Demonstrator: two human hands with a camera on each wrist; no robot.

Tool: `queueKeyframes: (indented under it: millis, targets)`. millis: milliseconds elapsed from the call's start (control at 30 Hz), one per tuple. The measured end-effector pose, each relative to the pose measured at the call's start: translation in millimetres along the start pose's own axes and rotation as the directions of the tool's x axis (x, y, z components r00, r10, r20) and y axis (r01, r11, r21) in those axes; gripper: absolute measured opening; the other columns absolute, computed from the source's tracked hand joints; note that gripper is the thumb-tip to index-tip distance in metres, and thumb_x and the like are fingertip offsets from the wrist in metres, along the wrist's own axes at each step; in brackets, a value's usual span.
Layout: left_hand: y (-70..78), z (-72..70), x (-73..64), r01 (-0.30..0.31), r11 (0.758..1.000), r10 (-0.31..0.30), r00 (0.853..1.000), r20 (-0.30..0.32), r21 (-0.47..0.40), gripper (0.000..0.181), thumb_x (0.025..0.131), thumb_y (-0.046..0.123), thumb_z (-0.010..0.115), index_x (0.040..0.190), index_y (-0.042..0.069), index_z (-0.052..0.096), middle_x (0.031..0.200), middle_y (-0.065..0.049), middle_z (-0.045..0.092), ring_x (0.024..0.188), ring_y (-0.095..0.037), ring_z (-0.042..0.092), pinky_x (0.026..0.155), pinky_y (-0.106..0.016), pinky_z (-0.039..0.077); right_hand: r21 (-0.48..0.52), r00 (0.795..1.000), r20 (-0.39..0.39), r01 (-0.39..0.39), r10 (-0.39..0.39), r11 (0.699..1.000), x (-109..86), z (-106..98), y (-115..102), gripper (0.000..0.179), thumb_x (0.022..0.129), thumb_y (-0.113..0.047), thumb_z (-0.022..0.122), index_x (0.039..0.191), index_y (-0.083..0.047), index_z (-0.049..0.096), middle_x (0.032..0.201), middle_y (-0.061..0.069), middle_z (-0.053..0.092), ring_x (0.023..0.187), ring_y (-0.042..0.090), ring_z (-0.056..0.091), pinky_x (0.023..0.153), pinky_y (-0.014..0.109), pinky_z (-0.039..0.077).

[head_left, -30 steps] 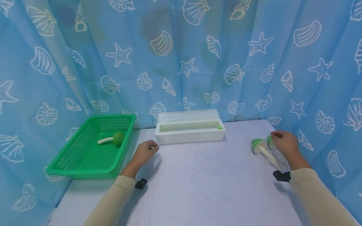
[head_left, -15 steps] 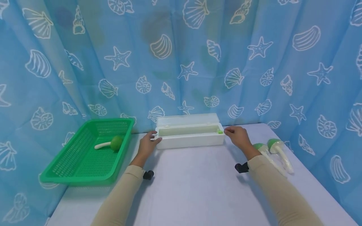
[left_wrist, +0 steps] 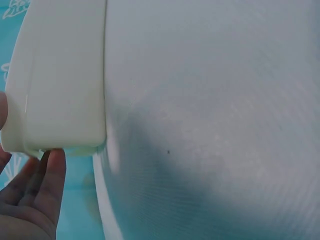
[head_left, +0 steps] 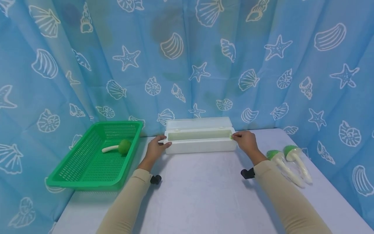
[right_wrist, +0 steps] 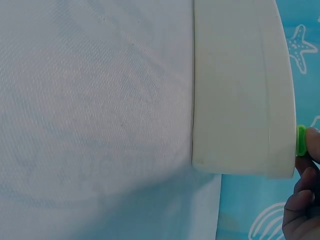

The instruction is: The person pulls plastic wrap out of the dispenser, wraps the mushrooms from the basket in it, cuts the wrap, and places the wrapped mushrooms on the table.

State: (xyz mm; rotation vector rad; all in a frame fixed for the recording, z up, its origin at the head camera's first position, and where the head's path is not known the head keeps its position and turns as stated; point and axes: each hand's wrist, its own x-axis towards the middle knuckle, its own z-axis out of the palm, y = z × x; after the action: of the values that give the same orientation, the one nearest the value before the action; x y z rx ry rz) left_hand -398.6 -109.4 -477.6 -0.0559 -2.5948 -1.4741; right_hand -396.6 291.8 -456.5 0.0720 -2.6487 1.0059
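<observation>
A long white box (head_left: 201, 147), which looks like a cling film dispenser, stands at the back of the table with its translucent lid (head_left: 199, 123) raised. My left hand (head_left: 155, 149) grips the box's left end, thumb at the front and fingers at the end wall. At the right end, my right hand (head_left: 246, 143) pinches the small green slider (right_wrist: 301, 140) on the top front edge; the fingers mostly cover it in the head view. In the left wrist view, fingertips (left_wrist: 57, 160) touch the box's end.
On the left stands a green plastic basket (head_left: 87, 182) holding a white-handled thing with a round green head (head_left: 124, 147). Two similar green-and-white things (head_left: 298, 162) in clear wrapping lie beyond my right forearm. A blue shell-print curtain (head_left: 187, 65) hangs behind the table.
My right hand has come left from the wrapped things to the box's right end and pinches the green slider. My left hand has moved onto the box's left end.
</observation>
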Motion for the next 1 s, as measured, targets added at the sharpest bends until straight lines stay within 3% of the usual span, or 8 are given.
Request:
queueKeyframes:
  millis: [133, 233, 467, 733, 867, 1000]
  targets:
    - [0.4, 0.8, -0.6, 0.029, 1.000, -0.029, 1.000, -0.006, -0.006, 0.051, 0.086, 0.032, 0.076, 0.129, 0.009, 0.059, 0.135, -0.012, 0.055, 0.114, -0.032, 0.058, 0.090, -0.046, 0.049, 0.014, 1.000, -0.011, -0.007, 0.007, 1.000, -1.9, 4, -3, 0.020, 0.093, -0.016, 0.067, 0.101, 0.001, 0.075, 0.100, 0.016, 0.071, 0.088, 0.030, 0.064, 0.069, 0.041, 0.051]
    - [0.3, 2.1, -1.2, 0.046, 0.999, -0.047, 0.999, -0.026, -0.024, 0.051, 0.085, 0.031, 0.077, 0.128, 0.009, 0.060, 0.134, -0.012, 0.056, 0.113, -0.033, 0.058, 0.090, -0.046, 0.049, 0.024, 1.000, 0.027, 0.014, -0.015, 1.000, -2.7, 11, -13, 0.021, 0.094, -0.016, 0.067, 0.104, 0.000, 0.074, 0.103, 0.016, 0.070, 0.095, 0.031, 0.064, 0.075, 0.042, 0.052]
    - [-2.2, 0.5, -2.6, -0.009, 0.996, 0.006, 0.999, -0.038, -0.083, 0.051, 0.084, 0.028, 0.078, 0.128, 0.006, 0.062, 0.132, -0.014, 0.058, 0.110, -0.033, 0.061, 0.088, -0.045, 0.051, -0.037, 0.980, 0.139, 0.148, -0.141, 0.988, -0.8, 54, -65, 0.020, 0.094, -0.014, 0.066, 0.109, -0.002, 0.073, 0.102, 0.012, 0.066, 0.097, 0.028, 0.062, 0.080, 0.040, 0.051]
    - [-3.5, 3.2, -2.7, -0.001, 0.996, -0.005, 0.998, -0.060, -0.094, 0.048, 0.083, 0.026, 0.079, 0.125, 0.007, 0.065, 0.128, -0.012, 0.061, 0.106, -0.031, 0.063, 0.087, -0.044, 0.051, -0.149, 0.923, 0.212, 0.356, -0.322, 0.923, -10.5, 109, -132, 0.023, 0.093, -0.002, 0.064, 0.115, -0.002, 0.070, 0.099, 0.008, 0.064, 0.094, 0.022, 0.062, 0.081, 0.032, 0.052]
    - [-4.0, 3.7, -1.3, -0.002, 0.994, -0.005, 0.998, -0.063, -0.107, 0.049, 0.082, 0.025, 0.080, 0.124, 0.005, 0.065, 0.126, -0.012, 0.062, 0.104, -0.030, 0.065, 0.085, -0.042, 0.053, -0.231, 0.878, 0.269, 0.457, -0.395, 0.859, -14.9, 134, -160, 0.034, 0.091, 0.005, 0.060, 0.123, -0.002, 0.065, 0.107, 0.009, 0.061, 0.097, 0.023, 0.060, 0.084, 0.030, 0.050]
    - [-3.1, 2.5, -1.0, -0.021, 0.995, 0.014, 0.997, -0.072, -0.102, 0.046, 0.083, 0.021, 0.080, 0.123, 0.004, 0.066, 0.124, -0.013, 0.063, 0.101, -0.030, 0.066, 0.079, -0.039, 0.055, -0.286, 0.833, 0.352, 0.529, -0.426, 0.799, -17.5, 149, -187, 0.040, 0.090, 0.002, 0.061, 0.129, -0.003, 0.061, 0.113, 0.009, 0.058, 0.098, 0.024, 0.058, 0.087, 0.030, 0.049]
